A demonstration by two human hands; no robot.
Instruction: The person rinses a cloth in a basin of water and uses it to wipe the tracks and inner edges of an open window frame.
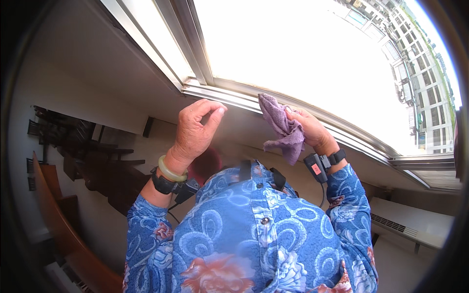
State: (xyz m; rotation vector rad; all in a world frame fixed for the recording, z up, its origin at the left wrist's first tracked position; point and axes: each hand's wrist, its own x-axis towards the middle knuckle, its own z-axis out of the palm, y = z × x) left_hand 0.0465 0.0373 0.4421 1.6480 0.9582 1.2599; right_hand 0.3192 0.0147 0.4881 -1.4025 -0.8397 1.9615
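My left hand is raised just below the window's sill track, fingers curled and closed, with no object visible in them. To its right, my right hand grips a crumpled purple cloth, which hangs from my fingers in front of the metal track. The sliding window frame runs up from the track, with bright white glass beside it. Both wrists wear dark strapped devices, and the left also has a pale bangle.
A red bucket or basin is partly hidden below my left hand. Dark wooden chairs and furniture stand at the left, with an orange-brown bench. A white slatted unit sits below the window at right. A building shows outside.
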